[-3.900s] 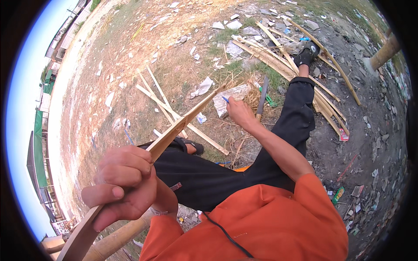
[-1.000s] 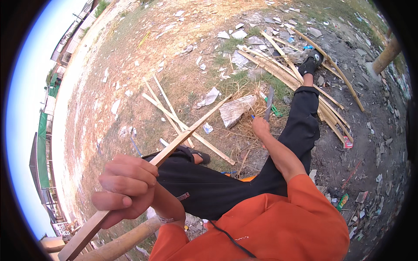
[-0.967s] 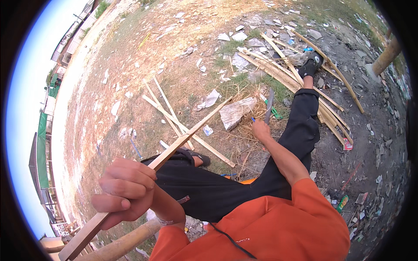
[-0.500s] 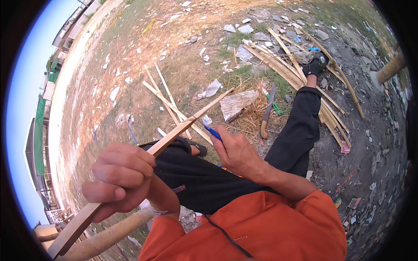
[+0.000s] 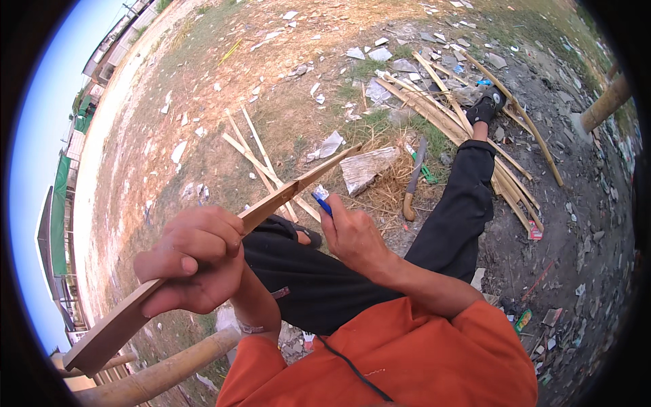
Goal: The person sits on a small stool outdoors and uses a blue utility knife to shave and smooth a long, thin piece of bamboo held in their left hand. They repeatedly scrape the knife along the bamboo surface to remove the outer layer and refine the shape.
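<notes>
My left hand [image 5: 196, 258] is wrapped round a long, flat strip of bamboo or wood [image 5: 268, 203]. The strip slants from the lower left up toward the middle, with a darker notch or joint partway along its far half. My right hand [image 5: 356, 234] is closed round a slim blue tool [image 5: 322, 201], whose tip points up and left, close to the strip's underside. Whether the tool touches the strip cannot be told, and its rear end is hidden in the fist.
Beyond my knees lie a weathered wood block [image 5: 369, 168], a machete-like knife [image 5: 415, 178] and crossed thin strips [image 5: 258, 159]. More strips [image 5: 434, 112] are piled by my right foot [image 5: 486, 105]. A bamboo pole [image 5: 163, 366] runs at lower left; a post [image 5: 607, 103] stands right.
My left hand has turned, loosened a little, and the strip's near end has risen and now shows its broad face. My right hand has shifted slightly left and up with the blue tool.
</notes>
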### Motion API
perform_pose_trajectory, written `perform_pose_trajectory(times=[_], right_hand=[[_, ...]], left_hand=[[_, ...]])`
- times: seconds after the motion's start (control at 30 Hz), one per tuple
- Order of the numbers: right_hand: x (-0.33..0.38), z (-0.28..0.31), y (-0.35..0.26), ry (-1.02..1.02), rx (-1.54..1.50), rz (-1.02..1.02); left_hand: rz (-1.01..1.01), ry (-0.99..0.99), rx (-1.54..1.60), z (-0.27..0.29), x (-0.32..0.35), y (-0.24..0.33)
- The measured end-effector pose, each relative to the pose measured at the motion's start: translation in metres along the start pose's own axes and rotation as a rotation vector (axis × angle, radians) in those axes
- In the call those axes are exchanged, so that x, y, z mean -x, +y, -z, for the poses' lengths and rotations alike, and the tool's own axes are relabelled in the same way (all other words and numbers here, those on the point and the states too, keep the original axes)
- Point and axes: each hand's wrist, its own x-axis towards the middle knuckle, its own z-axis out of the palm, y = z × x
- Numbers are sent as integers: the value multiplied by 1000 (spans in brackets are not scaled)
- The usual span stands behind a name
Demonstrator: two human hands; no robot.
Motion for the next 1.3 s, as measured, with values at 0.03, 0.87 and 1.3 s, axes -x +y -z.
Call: perform_pose_trajectory(times=[0.03,0.87,1.3], right_hand=[[-1,1,-3,-14,-73,-13],[-2,27,-18,-196,-43,-196],[0,6,35,-93,-4,-179]], left_hand=[[0,18,-6,1,1,0],[-32,-99,-46,0,-2,1],[-70,-139,-31,-3,-2,-1]])
